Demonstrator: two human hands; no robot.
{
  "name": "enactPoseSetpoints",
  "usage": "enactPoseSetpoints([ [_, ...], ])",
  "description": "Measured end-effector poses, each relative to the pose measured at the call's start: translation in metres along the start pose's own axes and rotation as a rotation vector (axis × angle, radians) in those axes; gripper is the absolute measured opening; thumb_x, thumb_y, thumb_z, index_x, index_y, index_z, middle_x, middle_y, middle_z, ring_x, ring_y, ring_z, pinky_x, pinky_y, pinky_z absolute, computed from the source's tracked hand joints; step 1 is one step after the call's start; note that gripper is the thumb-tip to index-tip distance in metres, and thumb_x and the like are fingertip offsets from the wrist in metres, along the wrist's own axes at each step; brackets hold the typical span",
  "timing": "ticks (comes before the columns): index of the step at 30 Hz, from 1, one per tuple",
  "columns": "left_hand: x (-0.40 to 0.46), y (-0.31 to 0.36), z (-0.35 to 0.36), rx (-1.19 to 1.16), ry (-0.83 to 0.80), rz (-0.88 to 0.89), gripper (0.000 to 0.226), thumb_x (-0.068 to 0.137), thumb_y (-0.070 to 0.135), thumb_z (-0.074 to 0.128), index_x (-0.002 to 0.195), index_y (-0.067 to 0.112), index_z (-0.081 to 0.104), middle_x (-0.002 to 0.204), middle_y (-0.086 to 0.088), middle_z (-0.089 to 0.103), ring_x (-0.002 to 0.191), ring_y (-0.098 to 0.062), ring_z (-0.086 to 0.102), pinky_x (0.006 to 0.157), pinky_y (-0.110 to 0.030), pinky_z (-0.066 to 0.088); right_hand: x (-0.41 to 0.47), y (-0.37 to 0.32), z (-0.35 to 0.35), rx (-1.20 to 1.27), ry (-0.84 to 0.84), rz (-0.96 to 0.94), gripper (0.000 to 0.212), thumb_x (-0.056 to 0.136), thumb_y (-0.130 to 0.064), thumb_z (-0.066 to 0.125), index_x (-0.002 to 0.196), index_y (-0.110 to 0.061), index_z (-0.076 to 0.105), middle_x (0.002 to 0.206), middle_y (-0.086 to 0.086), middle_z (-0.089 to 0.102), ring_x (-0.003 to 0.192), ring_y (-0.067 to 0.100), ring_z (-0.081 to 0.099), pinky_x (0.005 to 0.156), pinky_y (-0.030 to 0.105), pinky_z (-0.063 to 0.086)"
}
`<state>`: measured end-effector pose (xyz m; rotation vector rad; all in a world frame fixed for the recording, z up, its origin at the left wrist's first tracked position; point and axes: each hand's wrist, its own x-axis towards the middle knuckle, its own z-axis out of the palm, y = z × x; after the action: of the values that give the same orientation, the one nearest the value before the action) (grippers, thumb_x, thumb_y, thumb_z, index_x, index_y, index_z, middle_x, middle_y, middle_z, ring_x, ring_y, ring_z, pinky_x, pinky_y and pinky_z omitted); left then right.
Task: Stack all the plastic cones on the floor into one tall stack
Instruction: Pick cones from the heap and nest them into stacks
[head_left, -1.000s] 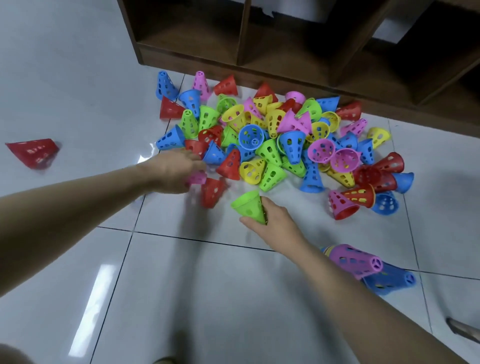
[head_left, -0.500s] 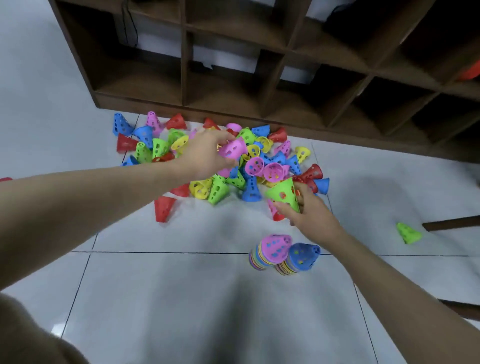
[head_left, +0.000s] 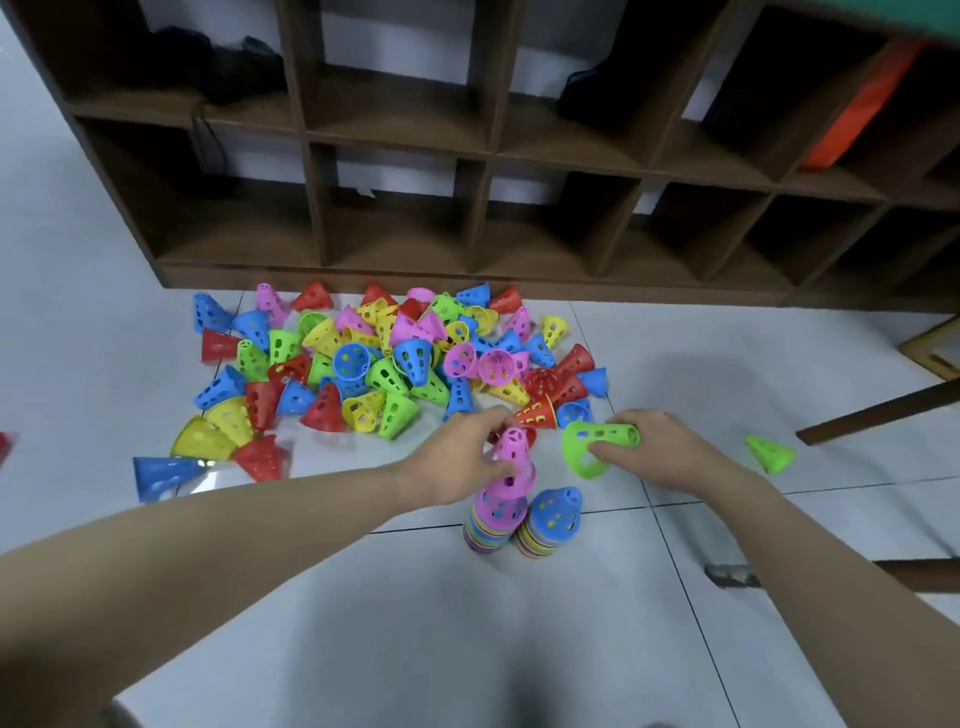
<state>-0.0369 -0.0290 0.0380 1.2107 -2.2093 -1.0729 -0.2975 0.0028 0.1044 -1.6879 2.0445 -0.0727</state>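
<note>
Left hand (head_left: 457, 462) grasping pink cone (head_left: 511, 457) over pink-topped stack (head_left: 493, 519); right hand (head_left: 654, 452) grasping green cone (head_left: 597, 447) just right of stack. Risk: off-centre seating, toppling stack.

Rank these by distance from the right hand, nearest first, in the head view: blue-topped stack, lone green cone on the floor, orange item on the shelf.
1. blue-topped stack: left of the right hand, toward the camera.
2. lone green cone: right, on the floor.
3. orange item: shelf, upper right.
</note>
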Motion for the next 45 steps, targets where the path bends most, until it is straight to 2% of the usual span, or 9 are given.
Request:
enactPoseSetpoints([
  [4,-0.004,-0.005,0.012,0.044,-0.061,-0.011,0.035,0.078,0.027,0.077,0.108,0.023,0.06,0.098,0.003,0.066,0.091,-0.019,0.063,0.082,-0.043,0.052,0.0,0.001,0.023,-0.02,-0.077,0.014,0.035,0.077,-0.051,0.076,0.098,-0.023,0.068,0.1,-0.001,0.063,0.091,0.017,0.059,0.074,0.028,0.044],
  [8,-0.003,-0.016,0.02,0.126,-0.102,-0.008,0.04,0.077,0.036,0.068,0.115,0.028,0.059,0.102,0.003,0.068,0.094,-0.02,0.064,0.083,-0.043,0.054,0.001,0.007,0.039,-0.017,-0.1,0.022,0.039,0.064,-0.055,0.076,0.096,-0.033,0.067,0.095,-0.005,0.065,0.084,0.013,0.064,0.075,0.034,0.056],
  [14,0.003,-0.029,0.018,0.23,-0.142,0.0,0.046,0.089,0.032,0.071,0.132,0.023,0.061,0.136,0.003,0.061,0.125,-0.016,0.055,0.106,-0.031,0.043,0.007,0.012,0.051,-0.099,-0.134,-0.005,0.047,0.066,-0.056,0.073,0.107,-0.034,0.066,0.101,-0.006,0.063,0.093,0.015,0.06,0.084,0.035,0.054],
  [18,0.006,-0.035,0.01,0.24,-0.165,0.009,0.045,0.091,0.031,0.071,0.133,0.02,0.061,0.133,0.002,0.063,0.121,-0.016,0.057,0.102,-0.027,0.044,0.012,0.01,0.062,-0.152,-0.168,-0.013,0.046,0.071,-0.054,0.072,0.112,-0.033,0.065,0.109,-0.006,0.061,0.102,0.017,0.058,0.09,0.037,0.052],
  [22,0.009,-0.047,-0.009,0.256,-0.149,-0.036,0.043,0.09,0.028,0.073,0.129,0.017,0.062,0.124,-0.001,0.067,0.114,-0.018,0.061,0.098,-0.034,0.049,0.016,0.009,0.074,-0.196,-0.204,-0.013,0.051,0.077,-0.05,0.072,0.122,-0.03,0.062,0.12,-0.004,0.058,0.112,0.02,0.056,0.093,0.036,0.049],
  [28,0.0,-0.085,-0.058,0.359,-0.183,-0.136,0.037,0.089,0.027,0.074,0.123,0.016,0.064,0.117,0.0,0.068,0.108,-0.019,0.063,0.092,-0.033,0.051,0.025,0.011,0.077,-0.171,-0.248,-0.003,0.055,0.077,-0.051,0.075,0.125,-0.03,0.058,0.098,-0.006,0.054,0.103,0.016,0.053,0.081,0.031,0.046],
  [33,-0.027,-0.129,-0.113,0.46,-0.253,-0.268,0.031,0.089,0.026,0.074,0.118,0.015,0.067,0.113,-0.004,0.069,0.104,-0.02,0.064,0.09,-0.035,0.053,0.035,0.002,0.065,-0.204,-0.234,-0.027,0.06,0.072,-0.061,0.076,0.122,-0.033,0.056,0.097,-0.007,0.052,0.098,0.014,0.054,0.083,0.032,0.047],
  [39,-0.083,-0.186,-0.164,0.583,-0.264,-0.557,0.034,0.091,0.036,0.071,0.12,0.018,0.064,0.106,0.001,0.065,0.097,-0.019,0.059,0.081,-0.03,0.048,0.033,-0.059,0.063,0.038,-0.037,-0.255,0.031,0.078,-0.045,0.078,0.101,-0.029,0.064,0.066,-0.01,0.047,0.064,0.008,0.049,0.059,0.025,0.037],
  [45,-0.138,-0.226,-0.157,0.641,-0.388,-0.747,0.056,0.087,0.053,0.069,0.133,0.023,0.055,0.118,0.002,0.063,0.104,-0.018,0.059,0.081,-0.028,0.045,0.036,-0.116,0.106,0.146,-0.052,-0.382,0.024,0.083,-0.043,0.072,0.1,-0.027,0.065,0.065,-0.005,0.058,0.066,0.011,0.059,0.068,0.036,0.051],
])
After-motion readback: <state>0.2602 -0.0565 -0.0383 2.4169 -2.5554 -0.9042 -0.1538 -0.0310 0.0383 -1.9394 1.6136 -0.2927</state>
